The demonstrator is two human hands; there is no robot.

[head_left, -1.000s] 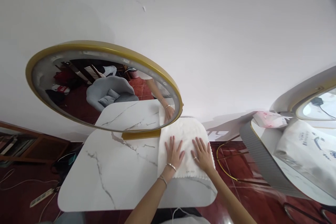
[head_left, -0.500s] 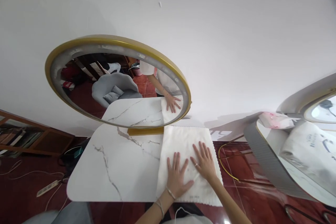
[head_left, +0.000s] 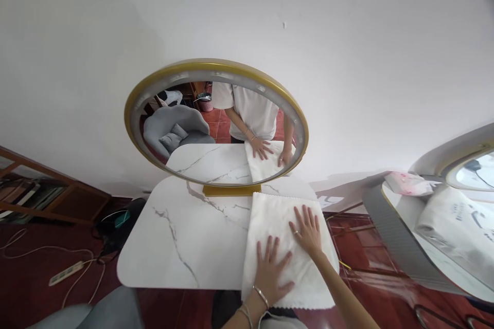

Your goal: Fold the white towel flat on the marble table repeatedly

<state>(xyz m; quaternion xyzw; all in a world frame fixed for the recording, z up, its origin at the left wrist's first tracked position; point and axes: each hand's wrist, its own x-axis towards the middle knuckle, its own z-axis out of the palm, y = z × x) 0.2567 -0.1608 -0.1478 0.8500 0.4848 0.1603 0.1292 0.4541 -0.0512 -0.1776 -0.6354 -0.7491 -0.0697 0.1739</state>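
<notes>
A white textured cloth [head_left: 278, 216] lies flat on the right part of a white marble-patterned table [head_left: 185, 236], its near edge hanging over the table's front. My left hand [head_left: 272, 267] rests palm down on the cloth's near part, fingers spread, with bracelets on the wrist. My right hand [head_left: 309, 226] presses flat on the cloth farther back and to the right, fingers spread, a ring on one finger. Neither hand holds anything.
A round gold-framed mirror [head_left: 216, 123] stands at the table's back edge against the white wall and reflects a person, the cloth and a grey chair. A second table [head_left: 432, 247] with a white bag and a pink packet stands right. A power strip [head_left: 64, 273] and cables lie on the red floor at left.
Both hands have slid toward me over the cloth, the left one nearer the front edge. The view has swung left, so the mirror and table now sit nearer the centre.
</notes>
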